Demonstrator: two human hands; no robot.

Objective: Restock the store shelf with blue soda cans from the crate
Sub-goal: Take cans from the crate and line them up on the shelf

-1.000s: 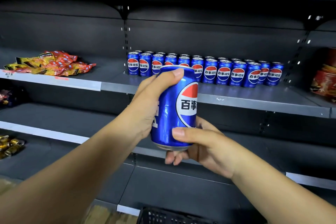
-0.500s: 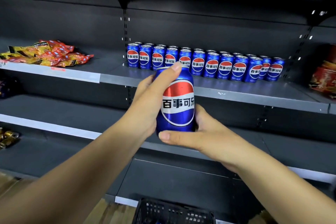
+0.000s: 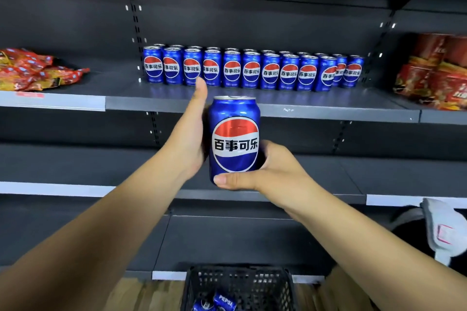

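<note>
I see both hands gripping one can | left hand [image 3: 188,139] wraps its side | right hand [image 3: 267,171] cups blue can [image 3: 234,139] base | upright, before shelf [image 3: 252,106]

The blue soda can [image 3: 234,139] is turning its logo fully toward the camera and rising toward the shelf [image 3: 262,106], as the left hand [image 3: 188,139] is lifting its thumb off the top.

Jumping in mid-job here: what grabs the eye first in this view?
The blue soda can held upright at centre, logo facing the camera, with the left hand against its side and the right hand gripping its base. Behind it, a row of matching cans lines the back of the middle shelf. Below, the black crate holds a few more cans.
</note>
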